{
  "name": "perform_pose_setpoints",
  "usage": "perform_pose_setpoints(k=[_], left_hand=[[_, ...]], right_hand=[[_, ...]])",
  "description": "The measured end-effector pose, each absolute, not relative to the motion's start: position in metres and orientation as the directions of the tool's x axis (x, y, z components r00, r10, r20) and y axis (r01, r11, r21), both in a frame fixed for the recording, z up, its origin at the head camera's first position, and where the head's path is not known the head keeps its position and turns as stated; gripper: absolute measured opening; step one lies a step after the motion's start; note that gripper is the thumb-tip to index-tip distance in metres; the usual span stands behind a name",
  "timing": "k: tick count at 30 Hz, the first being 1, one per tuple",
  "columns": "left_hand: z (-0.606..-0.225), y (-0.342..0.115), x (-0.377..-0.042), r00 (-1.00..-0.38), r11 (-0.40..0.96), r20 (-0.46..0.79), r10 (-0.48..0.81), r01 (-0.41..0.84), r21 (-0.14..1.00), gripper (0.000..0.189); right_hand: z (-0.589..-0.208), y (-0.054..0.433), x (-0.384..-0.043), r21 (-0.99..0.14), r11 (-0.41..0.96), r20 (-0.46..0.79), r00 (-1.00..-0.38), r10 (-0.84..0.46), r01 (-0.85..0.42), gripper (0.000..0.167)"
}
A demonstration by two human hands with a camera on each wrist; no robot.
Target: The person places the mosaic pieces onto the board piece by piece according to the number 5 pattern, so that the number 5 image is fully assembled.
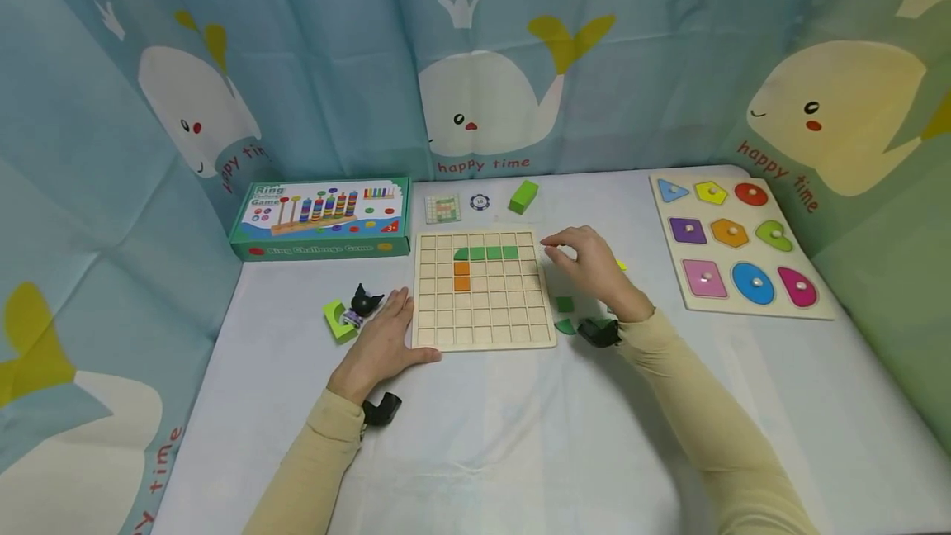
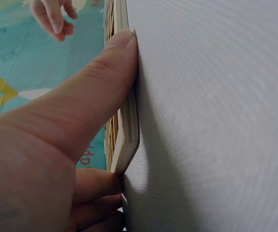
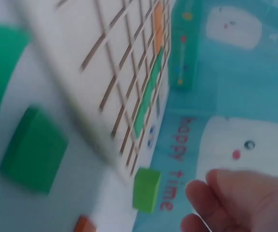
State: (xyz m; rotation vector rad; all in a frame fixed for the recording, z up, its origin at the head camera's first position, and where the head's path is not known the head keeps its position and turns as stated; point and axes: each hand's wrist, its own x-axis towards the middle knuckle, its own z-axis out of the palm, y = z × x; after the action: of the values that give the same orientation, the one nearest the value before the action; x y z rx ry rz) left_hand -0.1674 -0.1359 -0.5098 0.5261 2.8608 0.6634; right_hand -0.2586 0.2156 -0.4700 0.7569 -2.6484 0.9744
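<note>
A square wooden grid board (image 1: 505, 312) lies on the white table. Several green tiles (image 1: 494, 253) form a row in its upper part, the leftmost with a curved edge, and two orange tiles (image 1: 462, 276) sit below that end. My left hand (image 1: 382, 345) rests at the board's lower left corner, its thumb (image 2: 122, 53) against the front edge and fingers along the left side. Beyond the upper right edge, my right hand (image 1: 590, 267) hovers with fingers bent loosely and no piece showing between them. Loose green tiles (image 1: 565, 304) lie under the right wrist, beside the board.
Behind the board are a pattern card (image 1: 443, 209), a round chip (image 1: 479, 202) and a green block (image 1: 523, 196). A ring game box (image 1: 319, 221) stands back left. A small dark-hooded figure (image 1: 364, 301) leans on a lime block (image 1: 338, 322). A shape puzzle (image 1: 694, 300) lies right.
</note>
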Motion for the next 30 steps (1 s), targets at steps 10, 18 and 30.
perform_pose_setpoints(k=[10,18,30], left_hand=[[-0.511,-0.136,-0.167,-0.925,0.838,-0.079,0.372,0.297,0.458,0.106],[-0.510,-0.136,-0.168,-0.924,0.839,-0.078,0.375,0.302,0.453,0.106],[-0.511,-0.137,-0.169,-0.926,0.844,-0.073,0.370,0.302,0.443,0.106]], right_hand=[[-0.481,0.243,-0.260,-0.536,0.733,0.296,-0.906,-0.302,-0.419,0.019],[-0.487,0.255,-0.259,-0.467,0.811,0.155,-0.935,-0.318,-0.353,0.029],[-0.495,0.262,-0.260,-0.365,0.870,0.089,-0.943,-0.322,-0.331,0.032]])
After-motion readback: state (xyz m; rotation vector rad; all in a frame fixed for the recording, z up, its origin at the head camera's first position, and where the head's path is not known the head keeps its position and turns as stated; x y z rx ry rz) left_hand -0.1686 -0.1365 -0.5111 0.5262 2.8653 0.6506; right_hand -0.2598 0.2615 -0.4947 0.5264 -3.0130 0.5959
